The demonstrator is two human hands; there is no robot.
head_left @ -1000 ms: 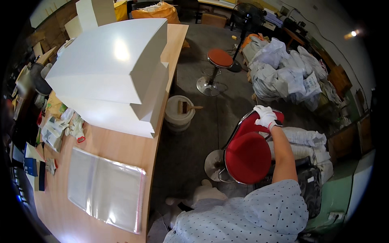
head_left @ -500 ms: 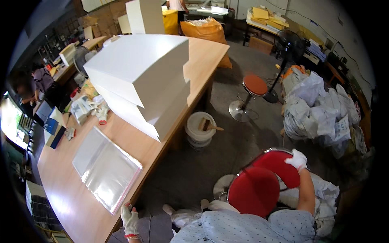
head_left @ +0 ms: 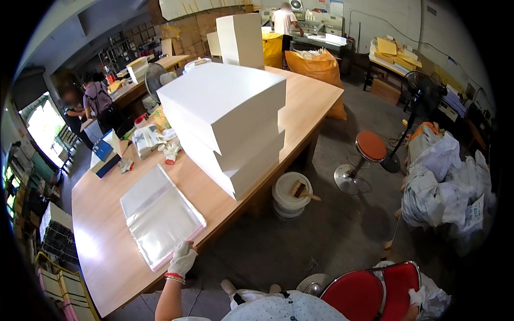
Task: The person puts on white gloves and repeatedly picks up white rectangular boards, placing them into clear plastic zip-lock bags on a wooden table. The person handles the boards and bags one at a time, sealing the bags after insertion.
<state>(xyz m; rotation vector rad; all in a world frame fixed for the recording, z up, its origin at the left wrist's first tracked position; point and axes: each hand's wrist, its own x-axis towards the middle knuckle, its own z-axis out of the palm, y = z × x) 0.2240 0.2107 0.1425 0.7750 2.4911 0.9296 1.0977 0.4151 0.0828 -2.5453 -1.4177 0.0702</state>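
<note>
Head view: at the lower edge, the red chair (head_left: pixel 353 296) has a padded round seat and a curved backrest edged in shiny metal. The gloved right hand (head_left: pixel 417 297) lies at the backrest's outer side, partly cut off by the frame; whether its fingers grip or merely rest I cannot tell.

The left hand (head_left: pixel 182 260), in a white glove with a red cuff, is at the near edge of the clear bags (head_left: pixel 170 214), fingers bent; whether they pinch the plastic I cannot tell. The bags lie flat in a pile, slanted near the long edge of the wooden table (head_left: pixel 101 214). They look glossy, with pale glare streaks, a line across the middle and a pinkish strip along the near edge.

Past them, a brush (head_left: pixel 301 190) lies across a lidded white bucket (head_left: pixel 287 208) on the floor. Loose gloves (head_left: pixel 171 153) lie beside a tall stack of white paper (head_left: pixel 225 101). Farther out stand an orange-topped stool (head_left: pixel 371 146), pale sacks (head_left: pixel 439 182) and a black fan (head_left: pixel 415 101). At the back, a person (head_left: pixel 284 21) stands by a machine.
</note>
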